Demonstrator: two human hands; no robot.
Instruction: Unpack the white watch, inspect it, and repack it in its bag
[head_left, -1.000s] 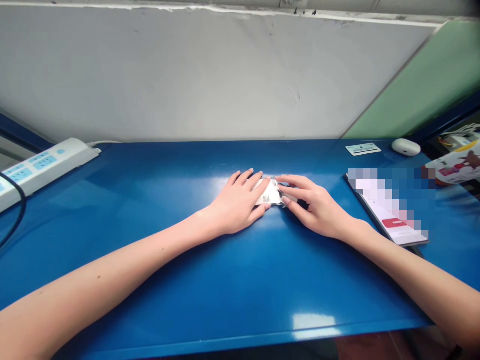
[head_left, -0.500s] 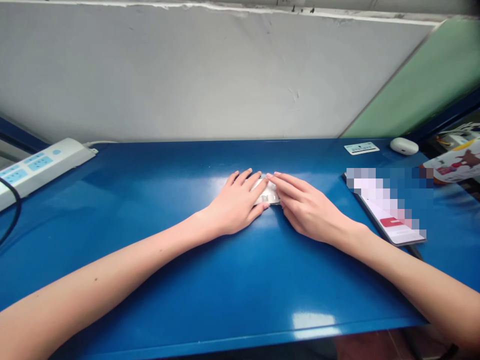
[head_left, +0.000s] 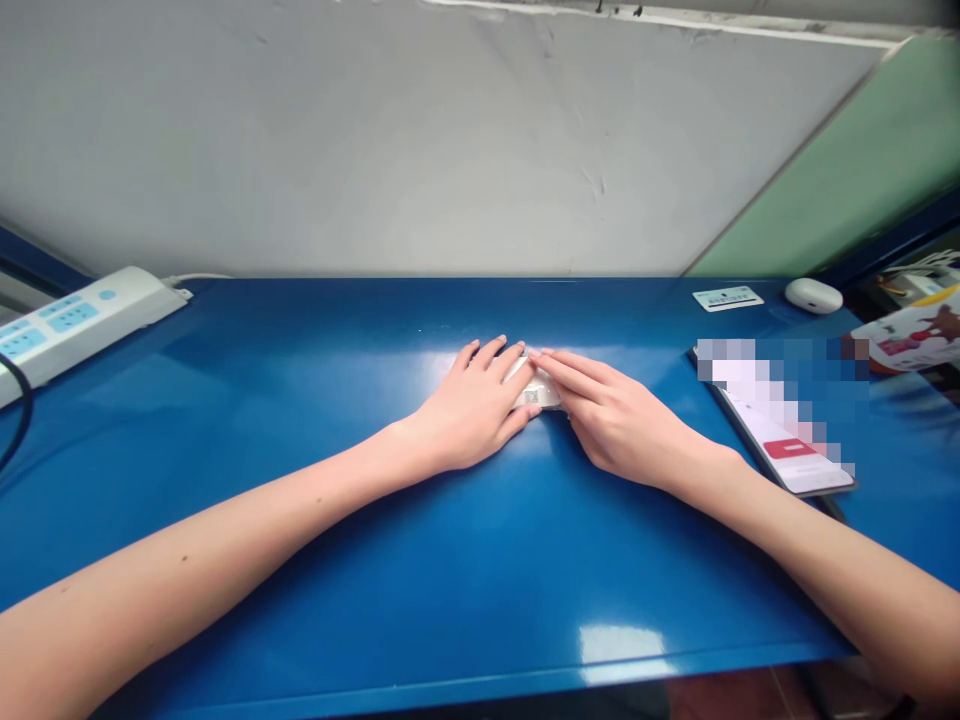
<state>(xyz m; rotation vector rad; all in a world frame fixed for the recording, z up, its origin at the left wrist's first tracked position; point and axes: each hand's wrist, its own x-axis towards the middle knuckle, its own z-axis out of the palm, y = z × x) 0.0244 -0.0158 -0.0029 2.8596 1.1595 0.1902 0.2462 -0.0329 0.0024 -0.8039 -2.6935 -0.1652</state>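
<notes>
A small, flat white packet (head_left: 534, 392) with a clear, shiny cover and a small square printed code lies under my hands in the middle of the blue table. My left hand (head_left: 480, 405) rests flat over its left part, fingers spread, thumb along the near edge. At the packet's right end is my right hand (head_left: 615, 415), its fingers drawn together, with the fingertips at the far right edge of the packet. My right thumb and what it touches are mostly hidden. Much of the packet is covered by my left hand.
On the left lies a white power strip (head_left: 97, 318) with a black cable (head_left: 26, 400). A phone (head_left: 806, 450), partly pixelated, lies to the right. Beyond it are a card (head_left: 727, 298), a white earbud case (head_left: 814, 295) and a printed package (head_left: 911, 330). A wall (head_left: 375, 150) borders the table's back.
My right fingers have shifted slightly over the packet's right edge. My left hand stays in place. The view has tilted a little.
</notes>
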